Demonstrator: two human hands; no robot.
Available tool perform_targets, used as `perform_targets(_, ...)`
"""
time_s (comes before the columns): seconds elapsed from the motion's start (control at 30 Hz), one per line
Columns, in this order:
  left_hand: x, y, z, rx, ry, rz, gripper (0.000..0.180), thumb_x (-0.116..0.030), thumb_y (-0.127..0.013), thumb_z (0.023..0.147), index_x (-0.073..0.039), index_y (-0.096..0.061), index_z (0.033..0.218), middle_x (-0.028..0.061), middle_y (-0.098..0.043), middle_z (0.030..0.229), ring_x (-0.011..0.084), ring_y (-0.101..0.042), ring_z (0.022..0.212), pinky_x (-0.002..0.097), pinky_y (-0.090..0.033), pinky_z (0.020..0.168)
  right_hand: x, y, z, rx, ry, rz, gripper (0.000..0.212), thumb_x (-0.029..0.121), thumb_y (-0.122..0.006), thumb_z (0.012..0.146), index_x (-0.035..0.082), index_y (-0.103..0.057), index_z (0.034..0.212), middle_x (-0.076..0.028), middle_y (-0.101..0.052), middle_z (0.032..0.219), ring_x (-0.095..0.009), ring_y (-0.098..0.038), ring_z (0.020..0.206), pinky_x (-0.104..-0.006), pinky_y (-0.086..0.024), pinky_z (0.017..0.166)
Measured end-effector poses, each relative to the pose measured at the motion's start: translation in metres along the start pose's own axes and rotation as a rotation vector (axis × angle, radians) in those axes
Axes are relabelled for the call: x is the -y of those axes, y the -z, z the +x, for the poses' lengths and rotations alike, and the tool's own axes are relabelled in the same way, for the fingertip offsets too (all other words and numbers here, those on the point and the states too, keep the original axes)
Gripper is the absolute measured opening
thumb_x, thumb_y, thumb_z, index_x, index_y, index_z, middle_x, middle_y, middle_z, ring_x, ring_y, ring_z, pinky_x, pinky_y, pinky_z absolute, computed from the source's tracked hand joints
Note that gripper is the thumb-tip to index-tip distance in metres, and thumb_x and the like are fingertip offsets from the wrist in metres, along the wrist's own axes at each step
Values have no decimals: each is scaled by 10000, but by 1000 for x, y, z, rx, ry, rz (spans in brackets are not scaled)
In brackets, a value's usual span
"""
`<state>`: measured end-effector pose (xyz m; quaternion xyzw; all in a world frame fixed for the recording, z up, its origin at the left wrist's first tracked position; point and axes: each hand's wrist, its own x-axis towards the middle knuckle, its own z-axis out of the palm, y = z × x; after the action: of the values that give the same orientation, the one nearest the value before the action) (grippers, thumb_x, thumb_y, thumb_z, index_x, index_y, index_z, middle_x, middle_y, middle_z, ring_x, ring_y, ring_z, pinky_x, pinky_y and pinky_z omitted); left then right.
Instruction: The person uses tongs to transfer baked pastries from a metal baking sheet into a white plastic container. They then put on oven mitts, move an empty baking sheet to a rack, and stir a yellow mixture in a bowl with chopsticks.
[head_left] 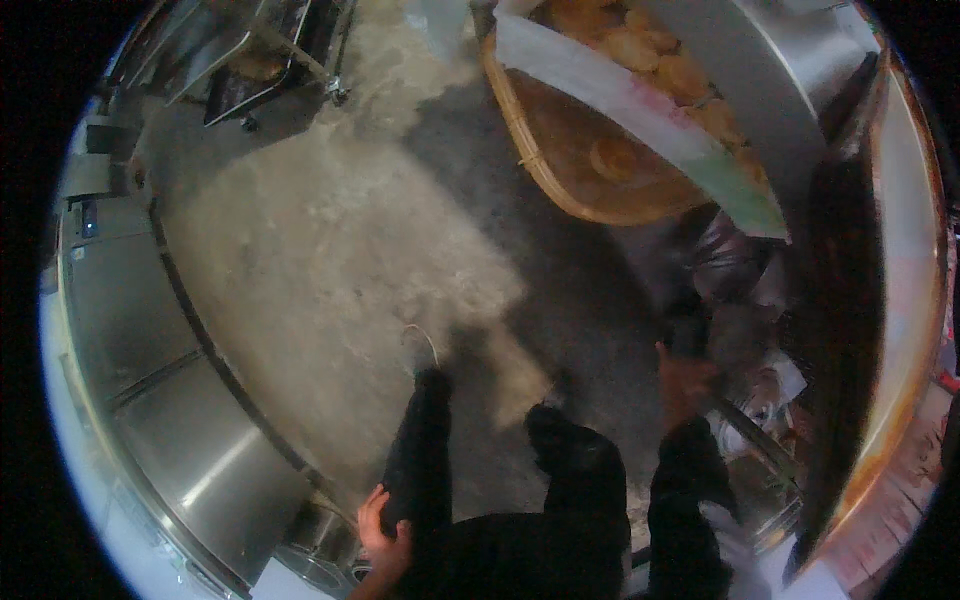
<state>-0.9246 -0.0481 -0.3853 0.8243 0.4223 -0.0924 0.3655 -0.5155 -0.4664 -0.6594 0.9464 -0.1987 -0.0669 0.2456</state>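
Note:
At the lower left my left hand rests by my dark trouser leg, its fingers apart and nothing in them. My right arm reaches down on the right side, beneath the edge of a counter. There my right hand is close to a dark object in shadow. Whether the fingers grip that object cannot be made out. Just beyond it lies a dark plastic bag. Beside the hand runs a metal bar, with clear plastic items around it.
A large woven basket stands ahead on the right, with round, flat brown pieces and a pale plastic sheet. Steel cabinets line the left. A wheeled metal rack stands far left; a metal pot sits near my left hand.

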Motion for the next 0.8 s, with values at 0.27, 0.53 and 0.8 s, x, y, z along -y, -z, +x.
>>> perform_targets(0.27, 12, 14, 4, 0, 50, -37, 575, 3, -677, 742, -17, -565, 1305, 212, -566, 1401, 389, -517, 1298, 484, -373, 1139, -50, -35, 52, 108, 281, -56, 700, 596, -558, 962, -26, -638, 1273, -246, -550, 1353, -406, -603, 1109, -514, -474, 1000)
perform_targets(0.53, 11, 28, 23, 23, -16, -52, 540, -79, -679, 782, -17, -572, 1308, 190, -575, 1393, 376, -534, 1258, 467, -395, 1112, -104, 12, 89, 5, 326, -77, 462, 372, -549, 1014, -35, -651, 1207, -245, -612, 1222, -391, -605, 1084, -484, -476, 960)
perform_targets(0.8, 3, 70, 64, 147, -236, 64, 532, -85, -694, 773, -13, -586, 1289, 201, -598, 1345, 395, -545, 1224, 467, -421, 1081, -135, 91, 23, -32, -139, 393, 423, 279, -537, 1025, -83, -618, 1228, -282, -614, 1203, -432, -579, 1107, -493, -438, 997)
